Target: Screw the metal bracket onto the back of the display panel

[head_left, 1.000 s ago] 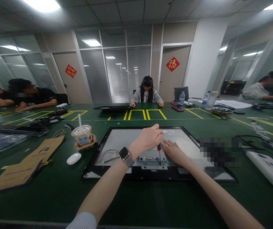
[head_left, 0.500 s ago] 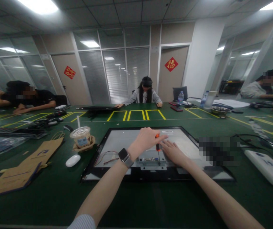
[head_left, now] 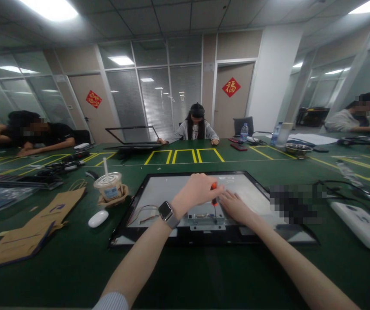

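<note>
At the middle of the frame, gripping an orange-and-black screwdriver (head_left: pixel 214 201) in the curled left hand (head_left: pixel 199 189) and pointing it down at the right part of a metal bracket (head_left: pixel 202 224) on the flat panel (head_left: pixel 159 187). Just to the right, laying the right hand (head_left: pixel 235 208) palm down on the panel, fingers stretched out. Toward frame left, with a lidded cup (head_left: pixel 109 185) above a white oval object (head_left: pixel 98 218).
</note>
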Action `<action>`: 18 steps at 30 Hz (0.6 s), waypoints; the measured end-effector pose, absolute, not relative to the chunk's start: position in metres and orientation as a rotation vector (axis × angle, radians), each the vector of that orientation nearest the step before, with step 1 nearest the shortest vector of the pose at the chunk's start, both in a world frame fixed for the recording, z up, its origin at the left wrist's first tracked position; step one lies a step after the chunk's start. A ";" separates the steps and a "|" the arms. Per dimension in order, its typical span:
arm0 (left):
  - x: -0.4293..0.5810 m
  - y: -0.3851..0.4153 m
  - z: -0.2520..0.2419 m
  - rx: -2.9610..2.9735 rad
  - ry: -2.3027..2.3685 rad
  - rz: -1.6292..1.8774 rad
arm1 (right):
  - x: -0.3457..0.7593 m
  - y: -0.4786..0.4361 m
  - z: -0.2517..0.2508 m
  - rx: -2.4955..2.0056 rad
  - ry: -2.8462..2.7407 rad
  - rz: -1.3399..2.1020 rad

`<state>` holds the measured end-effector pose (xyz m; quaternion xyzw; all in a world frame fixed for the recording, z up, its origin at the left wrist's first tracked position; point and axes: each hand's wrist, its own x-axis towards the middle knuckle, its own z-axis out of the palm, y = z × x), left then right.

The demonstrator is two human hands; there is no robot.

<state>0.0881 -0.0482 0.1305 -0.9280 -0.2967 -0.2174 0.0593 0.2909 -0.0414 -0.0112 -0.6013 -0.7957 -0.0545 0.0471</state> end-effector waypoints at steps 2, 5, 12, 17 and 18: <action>0.088 -0.049 0.131 -2.803 -0.898 -0.642 | 0.291 -0.041 -0.011 -1.820 -2.437 -0.176; 0.088 -0.050 0.131 -2.799 -0.910 -0.632 | 0.291 -0.041 -0.013 -1.809 -2.430 -0.186; 0.083 -0.053 0.135 -2.816 -0.929 -0.554 | 0.291 -0.040 -0.015 -1.830 -2.429 -0.232; 0.084 -0.052 0.138 -2.887 -0.855 -0.572 | 0.291 -0.040 -0.016 -1.817 -2.429 -0.281; 0.085 -0.052 0.138 -2.897 -0.847 -0.576 | 0.291 -0.039 -0.016 -1.822 -2.431 -0.281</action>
